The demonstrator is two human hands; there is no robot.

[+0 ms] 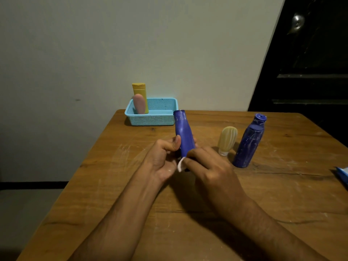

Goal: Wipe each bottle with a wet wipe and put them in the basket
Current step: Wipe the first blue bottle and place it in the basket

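Left hand (163,159) holds blue bottle (183,132) over table (116,185), thumb and fingers wrapped round it. Right hand (211,166) pinches white wipe (181,165) against bottle bottom. Basket (152,117) behind bottle, yellow bottle (140,89) and pink bottle (139,103) standing inside. Right of held bottle: small tan bottle (227,140), then second blue bottle (249,142). Blue packet (342,174) far right.

A scratched brown wooden table (282,194) stands against a plain pale grey wall (94,44). Right of the table is a dark door (310,72) with a round silver metal lock (297,21) high on it.
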